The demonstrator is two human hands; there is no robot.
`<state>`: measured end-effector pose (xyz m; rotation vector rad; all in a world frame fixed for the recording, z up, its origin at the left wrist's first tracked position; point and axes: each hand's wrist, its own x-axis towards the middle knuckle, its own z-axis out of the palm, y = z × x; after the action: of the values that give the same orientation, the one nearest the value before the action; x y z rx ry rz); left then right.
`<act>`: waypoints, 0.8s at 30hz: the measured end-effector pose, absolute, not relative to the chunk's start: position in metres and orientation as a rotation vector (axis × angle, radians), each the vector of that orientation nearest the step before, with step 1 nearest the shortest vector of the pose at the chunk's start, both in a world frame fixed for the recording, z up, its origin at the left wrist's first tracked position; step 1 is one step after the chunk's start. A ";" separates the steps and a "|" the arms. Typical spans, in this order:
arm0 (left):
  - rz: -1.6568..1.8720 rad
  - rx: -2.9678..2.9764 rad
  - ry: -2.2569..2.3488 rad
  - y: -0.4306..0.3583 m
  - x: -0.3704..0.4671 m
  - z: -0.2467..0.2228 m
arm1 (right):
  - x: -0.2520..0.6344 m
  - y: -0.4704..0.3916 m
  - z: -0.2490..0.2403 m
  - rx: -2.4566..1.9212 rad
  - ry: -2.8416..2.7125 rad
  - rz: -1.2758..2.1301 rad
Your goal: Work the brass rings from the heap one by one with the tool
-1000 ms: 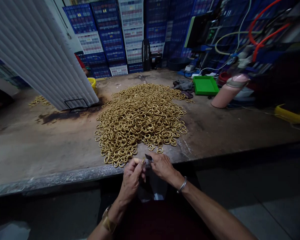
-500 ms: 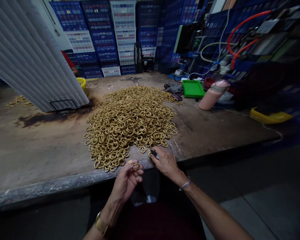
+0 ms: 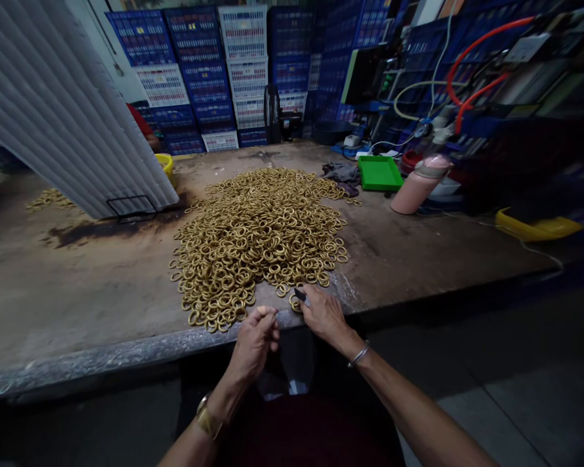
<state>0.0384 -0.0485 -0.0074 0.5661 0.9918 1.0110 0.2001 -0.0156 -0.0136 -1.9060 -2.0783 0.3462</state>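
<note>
A wide pile of brass-coloured rings (image 3: 263, 227) covers the middle of the table. My left hand (image 3: 257, 338) is closed at the table's front edge, thumb and fingers pressed together; what it grips, if anything, is hidden. To its right, my right hand (image 3: 324, 312) is closed on a small black tool (image 3: 300, 295), whose dark end points up and left. A single ring (image 3: 294, 303) lies by the fingertips of my right hand, and another loose ring (image 3: 281, 290) lies just above, at the pile's front edge.
A ribbed grey panel (image 3: 78, 110) leans in a wire stand at the left. Behind are stacked crates (image 3: 202, 71) and a yellow bowl (image 3: 165, 165). A green tray (image 3: 380, 173) and pink bottle (image 3: 418, 188) stand at the right. Part of a person's red sleeve (image 3: 140, 120) shows.
My left hand has turned over and its fingers have closed; the ring seen in them earlier no longer shows. My right hand has barely moved. The view has shifted slightly.
</note>
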 end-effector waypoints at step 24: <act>1.092 1.017 1.180 -0.032 0.042 -0.008 | 0.204 -0.014 -0.019 -1.528 -2.039 0.508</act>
<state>0.0424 -0.0322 -0.0079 1.0169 1.1804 1.0924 0.2045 -0.0135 -0.0187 -1.5278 -2.0386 0.5077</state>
